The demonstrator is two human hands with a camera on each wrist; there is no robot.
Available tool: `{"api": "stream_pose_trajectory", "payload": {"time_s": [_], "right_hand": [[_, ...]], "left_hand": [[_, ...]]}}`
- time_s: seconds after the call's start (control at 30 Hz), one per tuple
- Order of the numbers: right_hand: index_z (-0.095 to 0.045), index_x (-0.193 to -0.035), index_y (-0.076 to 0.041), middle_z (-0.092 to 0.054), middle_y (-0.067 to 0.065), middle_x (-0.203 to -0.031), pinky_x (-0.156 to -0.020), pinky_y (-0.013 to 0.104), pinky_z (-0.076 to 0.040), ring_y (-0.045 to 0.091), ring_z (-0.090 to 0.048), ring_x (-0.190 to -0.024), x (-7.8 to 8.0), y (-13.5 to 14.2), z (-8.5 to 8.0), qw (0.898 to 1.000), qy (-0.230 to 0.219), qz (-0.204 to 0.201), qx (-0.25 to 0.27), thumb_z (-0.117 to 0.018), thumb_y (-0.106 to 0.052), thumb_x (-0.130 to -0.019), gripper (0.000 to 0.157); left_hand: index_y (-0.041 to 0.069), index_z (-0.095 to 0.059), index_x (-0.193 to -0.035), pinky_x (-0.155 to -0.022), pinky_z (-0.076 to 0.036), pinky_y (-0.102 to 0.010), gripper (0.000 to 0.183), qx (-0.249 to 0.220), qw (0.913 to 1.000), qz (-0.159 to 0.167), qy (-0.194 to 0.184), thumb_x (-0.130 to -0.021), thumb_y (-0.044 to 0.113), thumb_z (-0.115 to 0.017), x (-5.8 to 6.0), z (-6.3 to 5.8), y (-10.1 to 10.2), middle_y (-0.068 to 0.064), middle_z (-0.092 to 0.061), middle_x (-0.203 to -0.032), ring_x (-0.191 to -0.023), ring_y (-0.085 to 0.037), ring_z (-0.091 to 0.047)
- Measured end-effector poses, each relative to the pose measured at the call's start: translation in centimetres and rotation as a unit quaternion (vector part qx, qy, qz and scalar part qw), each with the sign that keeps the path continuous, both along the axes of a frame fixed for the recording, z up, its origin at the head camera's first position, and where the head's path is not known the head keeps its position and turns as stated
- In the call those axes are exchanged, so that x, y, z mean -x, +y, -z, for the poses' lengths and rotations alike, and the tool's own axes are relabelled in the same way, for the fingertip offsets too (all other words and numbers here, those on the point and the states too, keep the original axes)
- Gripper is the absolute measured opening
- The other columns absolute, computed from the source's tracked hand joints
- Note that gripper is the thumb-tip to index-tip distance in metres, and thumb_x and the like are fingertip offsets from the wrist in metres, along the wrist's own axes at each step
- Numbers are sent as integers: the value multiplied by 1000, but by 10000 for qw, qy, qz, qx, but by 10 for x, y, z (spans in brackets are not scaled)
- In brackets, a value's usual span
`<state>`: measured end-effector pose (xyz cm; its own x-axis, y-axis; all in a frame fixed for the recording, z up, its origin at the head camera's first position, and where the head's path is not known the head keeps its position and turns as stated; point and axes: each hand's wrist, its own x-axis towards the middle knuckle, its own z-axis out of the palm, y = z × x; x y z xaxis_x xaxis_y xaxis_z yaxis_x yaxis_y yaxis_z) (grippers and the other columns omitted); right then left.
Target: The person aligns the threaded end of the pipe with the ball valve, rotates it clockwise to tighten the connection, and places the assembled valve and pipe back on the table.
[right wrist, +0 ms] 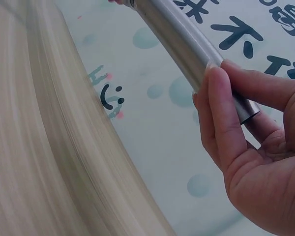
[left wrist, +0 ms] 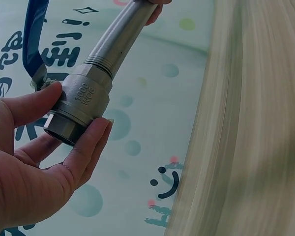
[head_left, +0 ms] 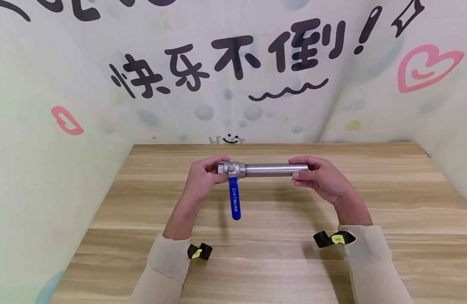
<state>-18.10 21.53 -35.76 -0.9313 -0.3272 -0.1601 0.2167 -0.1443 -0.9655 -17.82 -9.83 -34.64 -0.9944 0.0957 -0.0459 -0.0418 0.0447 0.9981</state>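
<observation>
The ball valve point(head_left: 238, 169) is hovering above the wooden worktop point(head_left: 271, 270), and its blue handle point(head_left: 235, 200) is extending from it toward the person and bearing white lettering. To the right of the valve, a straight steel pipe point(head_left: 271, 169) is lying in line with it, and a few threads are showing where the two are meeting. At the valve's left end, the left hand point(head_left: 201, 179) is holding on: its grip is grasping the valve body, the thumb pressing one side and fingertips supporting the other, while raised "1000 WOG" marking is showing between them. Well to the right of the valve, the right hand point(head_left: 328, 181) is pinching the pipe near its far end, its grip grasping the tube between thumb and fingers. Nearer the person than the valve, black brackets point(head_left: 334, 239) with yellow labels are sitting at both cuffs of the pale sleeves point(head_left: 161, 270). Behind the valve, a printed backdrop point(head_left: 218, 122) is displaying dark characters, hearts and a smiling face.
</observation>
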Motion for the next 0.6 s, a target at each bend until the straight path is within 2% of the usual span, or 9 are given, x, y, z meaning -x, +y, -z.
{"api": "stream_pose_trajectory", "payload": {"time_s": [0.23,0.6], "right_hand": [[-66,-111,-9,-53,15,-105,-72,24,-57,15,-68,-73,1,0,-2,9999,-1,-30,131,-66,0,-90,23],[-68,-108,-9,-58,12,-98,-71,24,-57,14,-69,-72,-1,1,-2,9998,-21,-4,182,-65,-5,-92,17]], "left_hand": [[0,-69,-116,-77,-53,-26,45,-7,10000,-20,-55,-74,-15,-68,0,-2,1,-12,-63,-104,-92,-20,-58],[0,-69,-116,-75,-54,-26,45,15,10000,8,-49,-74,-16,-68,0,-1,1,-13,-63,-105,-92,-20,-59]]}}
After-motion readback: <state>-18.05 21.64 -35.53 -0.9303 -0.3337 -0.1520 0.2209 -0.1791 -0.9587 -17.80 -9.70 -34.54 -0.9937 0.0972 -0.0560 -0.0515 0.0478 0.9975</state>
